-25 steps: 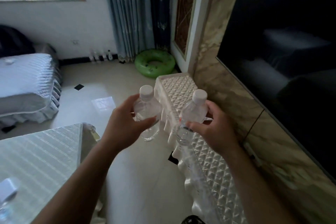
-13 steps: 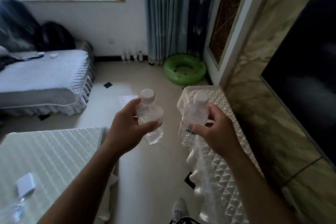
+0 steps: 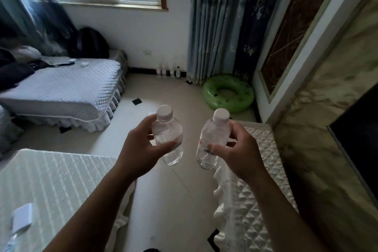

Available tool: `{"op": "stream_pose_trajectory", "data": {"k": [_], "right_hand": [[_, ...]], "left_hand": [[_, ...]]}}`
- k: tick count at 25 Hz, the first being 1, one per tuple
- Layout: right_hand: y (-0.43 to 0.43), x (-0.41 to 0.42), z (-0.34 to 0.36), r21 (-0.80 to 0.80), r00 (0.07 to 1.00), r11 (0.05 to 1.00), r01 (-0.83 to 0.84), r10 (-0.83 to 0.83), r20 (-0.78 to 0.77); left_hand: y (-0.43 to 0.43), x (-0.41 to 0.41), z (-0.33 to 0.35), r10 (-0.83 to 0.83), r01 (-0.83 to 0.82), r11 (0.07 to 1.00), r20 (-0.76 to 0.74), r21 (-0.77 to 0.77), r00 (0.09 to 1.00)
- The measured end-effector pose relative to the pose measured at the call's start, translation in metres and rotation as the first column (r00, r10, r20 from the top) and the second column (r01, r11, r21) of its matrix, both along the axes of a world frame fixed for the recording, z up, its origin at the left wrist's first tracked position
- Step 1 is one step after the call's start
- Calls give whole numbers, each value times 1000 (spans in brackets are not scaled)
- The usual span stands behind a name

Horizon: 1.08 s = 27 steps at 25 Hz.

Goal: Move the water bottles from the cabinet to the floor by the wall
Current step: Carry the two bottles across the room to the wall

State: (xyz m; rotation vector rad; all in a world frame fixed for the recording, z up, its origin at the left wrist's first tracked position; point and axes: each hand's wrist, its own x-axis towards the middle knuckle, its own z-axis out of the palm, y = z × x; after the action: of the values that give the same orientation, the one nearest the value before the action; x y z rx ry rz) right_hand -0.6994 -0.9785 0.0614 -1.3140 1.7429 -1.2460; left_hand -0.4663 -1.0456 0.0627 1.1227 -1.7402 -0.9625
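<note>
My left hand grips a clear water bottle with a white cap, held upright above the floor. My right hand grips a second clear bottle with a white cap, tilted slightly, just left of the low cabinet under its white quilted cover. Several more bottles stand on the floor against the far wall, below the window and beside the curtain.
A bed with a grey quilted cover lies at the left. A green swim ring rests on the floor by the curtain. A table with a white cloth stands at the lower left. A dark screen hangs at the right.
The view has lifted and turned left toward the far wall. Both hands still hold their bottles and have come away from the cabinet's top, over open floor.
</note>
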Motion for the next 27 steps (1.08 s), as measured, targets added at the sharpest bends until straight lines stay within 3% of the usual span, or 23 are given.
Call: {"op": "stream_pose_trajectory", "data": {"k": [12,21,27], "right_hand": [[-194,23,-2,26,997,999,-47,49,-54],[-350,65,-2,28,999,999,-33,33,1],[-448,63,-6,36,998,997,-69,69,-9]], "left_hand": [[-191,36,-19,37,-36,999,-44,26,998],[-356,83,-11,27,-27,1000,20,-1,999],[-444,82,-11,43,-42,998,-35,36,998]]}}
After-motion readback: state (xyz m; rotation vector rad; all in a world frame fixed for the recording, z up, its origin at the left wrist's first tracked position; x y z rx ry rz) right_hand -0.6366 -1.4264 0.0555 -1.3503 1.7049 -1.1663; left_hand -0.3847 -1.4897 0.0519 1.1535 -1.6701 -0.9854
